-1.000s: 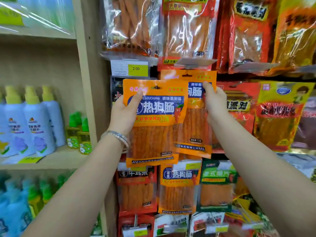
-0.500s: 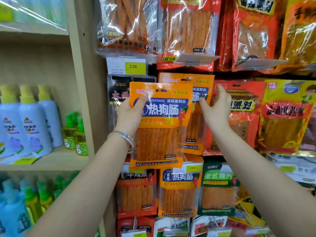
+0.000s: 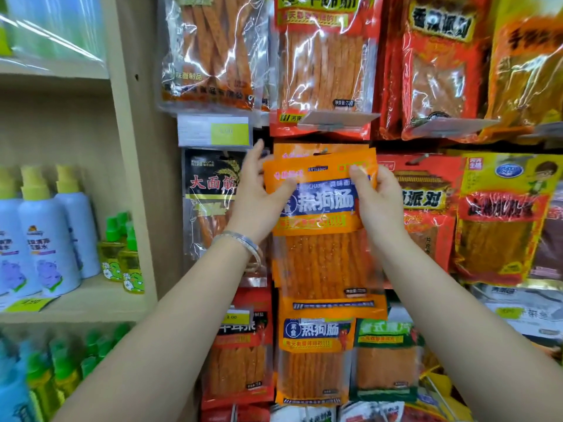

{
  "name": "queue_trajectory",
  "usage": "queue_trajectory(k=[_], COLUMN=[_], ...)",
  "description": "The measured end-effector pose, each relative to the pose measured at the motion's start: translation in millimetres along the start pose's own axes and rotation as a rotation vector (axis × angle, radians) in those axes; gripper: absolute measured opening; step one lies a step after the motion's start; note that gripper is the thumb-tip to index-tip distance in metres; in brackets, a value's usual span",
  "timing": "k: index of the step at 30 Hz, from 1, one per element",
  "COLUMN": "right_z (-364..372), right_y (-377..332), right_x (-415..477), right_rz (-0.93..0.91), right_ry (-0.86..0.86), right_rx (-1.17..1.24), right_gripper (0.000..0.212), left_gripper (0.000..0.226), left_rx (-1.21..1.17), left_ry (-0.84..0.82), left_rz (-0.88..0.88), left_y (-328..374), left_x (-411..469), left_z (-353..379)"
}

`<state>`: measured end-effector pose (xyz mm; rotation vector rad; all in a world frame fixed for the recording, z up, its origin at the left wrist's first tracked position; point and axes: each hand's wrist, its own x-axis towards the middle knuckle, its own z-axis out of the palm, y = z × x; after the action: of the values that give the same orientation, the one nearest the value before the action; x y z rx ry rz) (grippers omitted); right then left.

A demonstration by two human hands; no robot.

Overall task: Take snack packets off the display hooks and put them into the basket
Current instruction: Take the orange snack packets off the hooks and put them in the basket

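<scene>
An orange snack packet (image 3: 323, 239) with a blue label and red sticks inside is up against the display, in front of a matching orange packet (image 3: 304, 150) that hangs on its hook. My left hand (image 3: 259, 199) pinches the front packet's upper left edge, thumb on its face. My right hand (image 3: 377, 202) grips its upper right part, fingers curled over the label. The packet sits slightly tilted. No basket is in view.
More snack packets hang all around: a black one (image 3: 210, 202) to the left, red (image 3: 426, 208) and yellow (image 3: 502, 220) ones to the right, more orange ones (image 3: 313, 360) below. A wooden shelf post (image 3: 134, 178) stands left, with spray bottles (image 3: 54, 239) on shelves.
Both hands have moved right and up with the front orange packet. My right hand has come off the hanging packets behind and taken hold of the front packet's right side.
</scene>
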<state>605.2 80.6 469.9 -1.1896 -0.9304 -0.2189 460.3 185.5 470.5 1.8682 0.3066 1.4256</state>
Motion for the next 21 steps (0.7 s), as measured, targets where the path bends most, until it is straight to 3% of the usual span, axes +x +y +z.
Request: queue_trajectory(k=[4, 17, 21], right_z=[-5.6, -1.9, -1.7], right_y=[-6.2, 10.5, 26.4], right_x=[14.6, 37.0, 24.9], right_rz=[-0.008, 0.031, -0.047], right_ry=[0.011, 0.018, 0.054], right_rx=[0.019, -0.086, -0.154], right_gripper=[0.022, 0.03, 0.018], left_gripper=[0.083, 0.082, 0.082], left_rx=[0.291, 0.225, 0.345], left_ry=[-0.106, -0.149, -0.217], left_rz=[0.205, 0.202, 0.24], left_y=[11.9, 10.4, -14.1], left_x=[6.5, 8.7, -8.6], left_z=[9.9, 21.1, 27.2])
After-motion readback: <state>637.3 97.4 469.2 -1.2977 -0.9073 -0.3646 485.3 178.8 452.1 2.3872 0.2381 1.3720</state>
